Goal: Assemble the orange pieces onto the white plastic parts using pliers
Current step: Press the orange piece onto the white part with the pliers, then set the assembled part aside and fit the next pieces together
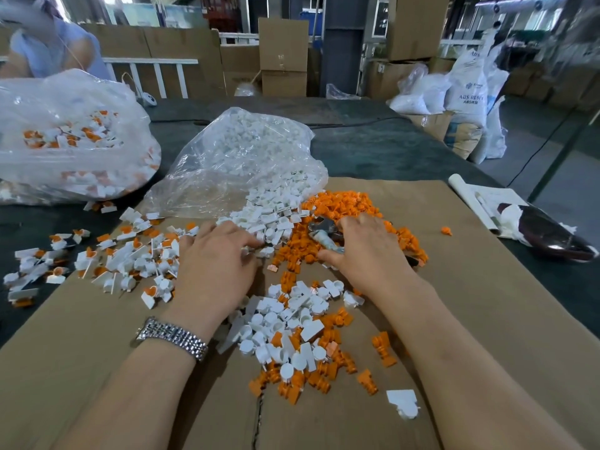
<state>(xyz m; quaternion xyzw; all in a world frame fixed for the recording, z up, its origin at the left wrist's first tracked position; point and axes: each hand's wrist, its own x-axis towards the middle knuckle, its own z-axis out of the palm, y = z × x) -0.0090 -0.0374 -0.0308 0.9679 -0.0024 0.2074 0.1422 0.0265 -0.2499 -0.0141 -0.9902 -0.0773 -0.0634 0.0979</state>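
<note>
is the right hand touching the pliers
Touching: the head view shows the right hand with fingers curled over the pliers on the orange pieces.
</note>
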